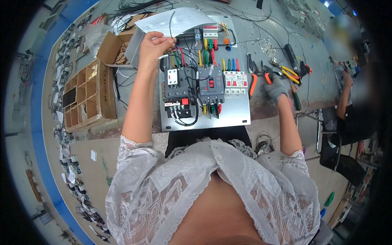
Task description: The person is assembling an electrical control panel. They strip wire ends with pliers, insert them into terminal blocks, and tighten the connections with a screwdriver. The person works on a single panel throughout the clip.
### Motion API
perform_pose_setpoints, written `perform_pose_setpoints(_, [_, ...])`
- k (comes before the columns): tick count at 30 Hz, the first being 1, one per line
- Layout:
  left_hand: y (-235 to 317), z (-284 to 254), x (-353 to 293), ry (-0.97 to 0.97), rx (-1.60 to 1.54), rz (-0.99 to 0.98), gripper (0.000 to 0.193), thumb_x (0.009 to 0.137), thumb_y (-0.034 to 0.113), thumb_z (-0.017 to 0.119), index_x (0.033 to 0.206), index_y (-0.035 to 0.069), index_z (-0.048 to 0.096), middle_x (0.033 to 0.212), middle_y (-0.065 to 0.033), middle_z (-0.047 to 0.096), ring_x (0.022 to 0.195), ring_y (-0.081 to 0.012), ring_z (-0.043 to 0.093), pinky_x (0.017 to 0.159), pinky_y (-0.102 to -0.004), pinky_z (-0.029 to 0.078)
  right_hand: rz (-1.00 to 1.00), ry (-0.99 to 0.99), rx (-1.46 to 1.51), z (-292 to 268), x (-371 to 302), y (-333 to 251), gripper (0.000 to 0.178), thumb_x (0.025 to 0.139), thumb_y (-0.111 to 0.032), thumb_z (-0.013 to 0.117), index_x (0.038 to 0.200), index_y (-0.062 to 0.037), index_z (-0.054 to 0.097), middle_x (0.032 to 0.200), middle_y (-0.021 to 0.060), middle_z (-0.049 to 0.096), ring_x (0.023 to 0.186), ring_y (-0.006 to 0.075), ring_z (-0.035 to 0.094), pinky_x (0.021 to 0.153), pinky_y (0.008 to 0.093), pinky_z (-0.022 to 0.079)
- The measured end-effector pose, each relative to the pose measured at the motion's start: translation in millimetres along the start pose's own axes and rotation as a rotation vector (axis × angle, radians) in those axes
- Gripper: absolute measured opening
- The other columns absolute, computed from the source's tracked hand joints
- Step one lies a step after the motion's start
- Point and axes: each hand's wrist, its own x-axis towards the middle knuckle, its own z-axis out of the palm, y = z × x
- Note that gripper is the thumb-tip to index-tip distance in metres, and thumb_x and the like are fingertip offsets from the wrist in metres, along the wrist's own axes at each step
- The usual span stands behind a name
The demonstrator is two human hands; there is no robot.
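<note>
The mounting plate (pixel 236 111) lies at the near edge of the worktop (pixel 314 94), squarely before the person, apparently so that the circuit breakers (pixel 211 87) stay within reach of both hands. Above the plate's upper left, the left hand (pixel 154 49) pinches a black wire (pixel 170 26) between thumb and fingers, probably because the flexible strand needs steadying. Right of the plate, the gloved right hand (pixel 277 87) is at the orange-handled pliers (pixel 253 84); whether it grips them cannot be determined. Yellow-handled pliers (pixel 290 76) lie farther right of the plate, presumably for ready access.
</note>
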Motion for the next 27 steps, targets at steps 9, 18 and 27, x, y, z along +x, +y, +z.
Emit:
perform_pose_setpoints(9, [4, -3, -14, 0.049, 0.012, 0.036, 0.040, 0.075, -0.001, 0.069, 0.106, -0.003, 0.044, 0.091, -0.0162, 0.068, 0.082, -0.0165, 0.065, 0.077, -0.0265, 0.050, -0.511, 0.434, 1.154, -55, -46, -10, 0.037, 0.084, -0.001, 0.063, 0.120, -0.0035, 0.054, 0.104, 0.0051, 0.061, 0.086, 0.0114, 0.058, 0.072, 0.0236, 0.048])
perform_pose_setpoints(18, [5, 3, -15, 0.016, 0.033, 0.093, 0.042, 0.076, 0.003, 0.070, 0.106, -0.004, 0.042, 0.088, -0.0159, 0.067, 0.079, -0.0158, 0.064, 0.072, -0.0257, 0.050, -0.938, -0.135, 1.976, -136, -58, -146, 0.073, 0.078, -0.002, 0.055, 0.145, -0.0117, 0.029, 0.147, 0.0180, 0.032, 0.134, 0.0376, 0.034, 0.112, 0.0564, 0.020])
perform_pose_setpoints(27, [4, 3, -18, -0.035, -0.062, 0.027, 0.046, 0.081, 0.005, 0.068, 0.112, -0.003, 0.036, 0.089, -0.0162, 0.066, 0.079, -0.0177, 0.065, 0.069, -0.0248, 0.052, -0.814, 0.089, -0.035, -120, -33, -262, 0.038, 0.077, -0.012, 0.060, 0.113, -0.0026, 0.055, 0.097, 0.0175, 0.063, 0.094, 0.0316, 0.061, 0.084, 0.0396, 0.047])
